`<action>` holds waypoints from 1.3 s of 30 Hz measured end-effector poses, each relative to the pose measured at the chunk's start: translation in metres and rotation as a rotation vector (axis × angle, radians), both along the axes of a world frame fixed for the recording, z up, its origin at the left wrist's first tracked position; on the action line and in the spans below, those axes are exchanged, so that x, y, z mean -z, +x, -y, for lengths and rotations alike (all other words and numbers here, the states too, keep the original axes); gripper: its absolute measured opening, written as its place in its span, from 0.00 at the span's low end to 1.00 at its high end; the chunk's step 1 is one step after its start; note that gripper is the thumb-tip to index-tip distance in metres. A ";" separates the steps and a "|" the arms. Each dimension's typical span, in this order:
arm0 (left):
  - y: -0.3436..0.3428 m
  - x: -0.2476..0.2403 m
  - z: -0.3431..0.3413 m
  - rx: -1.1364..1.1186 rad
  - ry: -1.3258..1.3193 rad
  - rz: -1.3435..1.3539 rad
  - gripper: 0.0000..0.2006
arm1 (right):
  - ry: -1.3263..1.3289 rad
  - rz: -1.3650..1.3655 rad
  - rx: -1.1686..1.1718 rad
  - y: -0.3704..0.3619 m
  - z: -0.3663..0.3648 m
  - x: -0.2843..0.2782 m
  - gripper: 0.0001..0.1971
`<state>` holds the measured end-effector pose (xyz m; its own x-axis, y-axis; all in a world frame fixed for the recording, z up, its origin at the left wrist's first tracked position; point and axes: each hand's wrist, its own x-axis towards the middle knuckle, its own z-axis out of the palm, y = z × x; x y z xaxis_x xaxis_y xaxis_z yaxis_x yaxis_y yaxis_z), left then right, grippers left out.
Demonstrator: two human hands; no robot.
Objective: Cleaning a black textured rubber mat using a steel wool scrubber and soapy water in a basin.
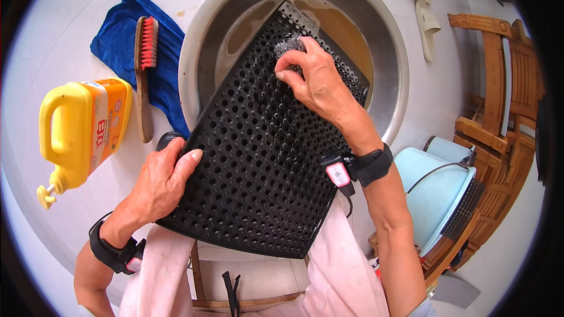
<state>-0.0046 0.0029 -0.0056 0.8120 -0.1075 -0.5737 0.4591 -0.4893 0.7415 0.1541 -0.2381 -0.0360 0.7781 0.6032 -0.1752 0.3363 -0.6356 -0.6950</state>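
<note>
A black perforated rubber mat (252, 158) lies tilted, its far end dipping into a large metal basin (392, 53) with murky brown water and its near end over my lap. My left hand (158, 179) grips the mat's left edge, thumb on top; the fingers beneath are hidden. My right hand (320, 79) pinches a silvery steel wool scourer (289, 46) against the mat's upper part. The mat looks wet, with a greyish strip along its far edge.
Left of the basin lie a blue cloth (167, 29) and a wooden brush (143, 91) with red bristles. Nearby lies a yellow pump jug (88, 129). At the right are a light-blue bucket (426, 182), wooden chairs (499, 111) and pale slippers (427, 26).
</note>
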 end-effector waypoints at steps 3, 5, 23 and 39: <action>0.002 -0.003 -0.001 0.009 -0.005 -0.054 0.20 | -0.023 0.045 0.024 -0.001 -0.004 0.002 0.03; 0.003 -0.005 -0.001 0.024 0.003 -0.113 0.21 | -0.027 0.068 0.039 0.000 -0.008 0.003 0.04; -0.003 -0.003 0.003 0.036 0.036 0.013 0.20 | 0.072 0.268 -0.251 0.002 0.007 0.015 0.09; 0.000 -0.006 0.004 0.047 0.064 -0.014 0.21 | 0.072 0.121 -0.357 0.015 0.009 0.014 0.06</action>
